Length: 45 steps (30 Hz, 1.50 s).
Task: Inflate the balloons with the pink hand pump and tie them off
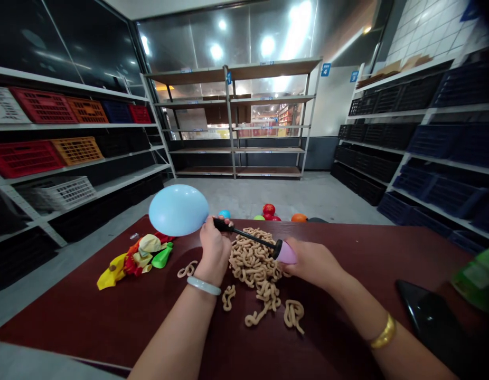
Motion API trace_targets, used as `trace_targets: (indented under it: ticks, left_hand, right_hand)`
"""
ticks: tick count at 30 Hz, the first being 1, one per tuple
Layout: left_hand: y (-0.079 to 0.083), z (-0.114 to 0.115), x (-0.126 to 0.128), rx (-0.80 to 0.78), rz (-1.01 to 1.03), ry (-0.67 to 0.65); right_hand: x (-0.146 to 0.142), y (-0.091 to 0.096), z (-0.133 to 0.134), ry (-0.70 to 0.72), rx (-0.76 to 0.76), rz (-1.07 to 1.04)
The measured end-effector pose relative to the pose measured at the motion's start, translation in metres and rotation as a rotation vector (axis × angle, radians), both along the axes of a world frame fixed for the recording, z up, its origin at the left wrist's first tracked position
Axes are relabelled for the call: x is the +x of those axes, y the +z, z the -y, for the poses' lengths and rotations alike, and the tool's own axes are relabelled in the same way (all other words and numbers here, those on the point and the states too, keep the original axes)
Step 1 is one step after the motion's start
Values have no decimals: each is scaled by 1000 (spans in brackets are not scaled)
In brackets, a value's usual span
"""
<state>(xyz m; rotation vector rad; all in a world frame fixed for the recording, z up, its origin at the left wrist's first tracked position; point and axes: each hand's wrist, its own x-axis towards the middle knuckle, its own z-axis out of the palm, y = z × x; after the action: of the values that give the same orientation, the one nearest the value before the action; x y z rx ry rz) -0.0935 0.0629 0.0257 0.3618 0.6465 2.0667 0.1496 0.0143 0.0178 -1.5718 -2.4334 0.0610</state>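
Note:
My left hand (213,247) is closed around the neck of a partly inflated light blue balloon (178,209), holding it on the black nozzle of a hand pump (252,239). My right hand (313,261) grips the pump's pink handle end (286,253). Both hands hover just above a dark red table (90,316). Under the pump lies a heap of tan curly strips (254,264), with a few loose ones nearer to me.
A pile of limp coloured balloons (135,256) lies left on the table. A black phone (432,319) and a green packet (480,277) are at the right. Inflated balloons (269,210) sit on the floor beyond the table. Shelves with crates line both sides.

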Motion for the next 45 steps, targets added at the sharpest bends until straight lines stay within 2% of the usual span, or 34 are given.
trace_targets:
  ticks: [4,11,14,17,21,28,32,35,38,45]
  left_hand:
    - [-10,0,12,19,-7,5]
    - [-31,16,65,-10,-32,-85]
    - [-32,29,86,-31,-54,-115]
    - [-27,38,93,-28,-70,-139]
    - [-17,33,74,9,-84,-162]
    - [-2,5,7,13,-18,-45]
    - [-5,-1,-1,11,-1,-13]
    - [-13,-1,12,16,12,-33]
    - [-23,5,35,8,20,-67]
    - [-33,34,92,-58,-33,-126]
  right_hand:
    - [4,-1,-1,10,26,22]
    - [-7,-4,5,8,32,18]
    - [-14,-6,8,14,15,-16]
    - [-19,-8,10,9,-3,-51]
    - [-20,-6,9,-8,-9,-67]
    - [-7,-4,3,16,-13,-58]
    - [0,-4,0,20,-2,-27]
    - [3,-4,0,14,12,12]
    - [2,-3,1,10,29,34]
    - [-12,-5,8,13,-5,-3]
